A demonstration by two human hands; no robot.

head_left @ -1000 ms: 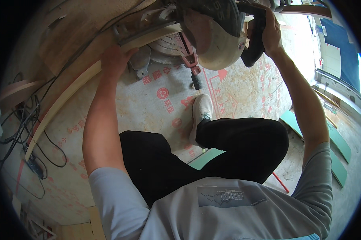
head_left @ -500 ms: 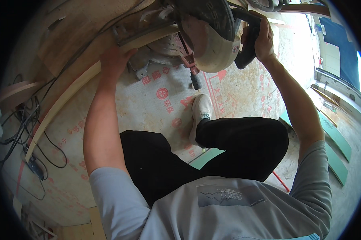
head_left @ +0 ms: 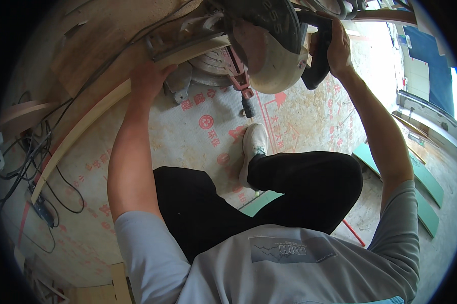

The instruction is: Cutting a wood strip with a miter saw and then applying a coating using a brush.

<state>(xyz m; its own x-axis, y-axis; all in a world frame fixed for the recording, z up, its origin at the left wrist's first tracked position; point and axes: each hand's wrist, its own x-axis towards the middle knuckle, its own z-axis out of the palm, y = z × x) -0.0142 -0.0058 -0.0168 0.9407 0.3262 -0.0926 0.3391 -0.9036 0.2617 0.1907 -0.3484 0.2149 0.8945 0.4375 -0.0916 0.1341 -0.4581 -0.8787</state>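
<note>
Smooth, pale wood is seen in the strip (head_left: 94, 112), matt black plastic in the mitre-saw handle (head_left: 319, 68), dull metal in the turntable (head_left: 208, 65).

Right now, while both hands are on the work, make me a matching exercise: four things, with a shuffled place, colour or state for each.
Things:
1. Left hand
2. Right hand
3. Shoe
4. Thin rod

Clues:
A. Red
B. Wrapped around the black saw handle
C. White
D. On the long wooden strip

Pairs: 1-D, 2-B, 3-C, 4-A

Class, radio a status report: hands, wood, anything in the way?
Left hand on wooden strip. Right hand gripping saw handle. Loose cables near strip's left end.
</note>
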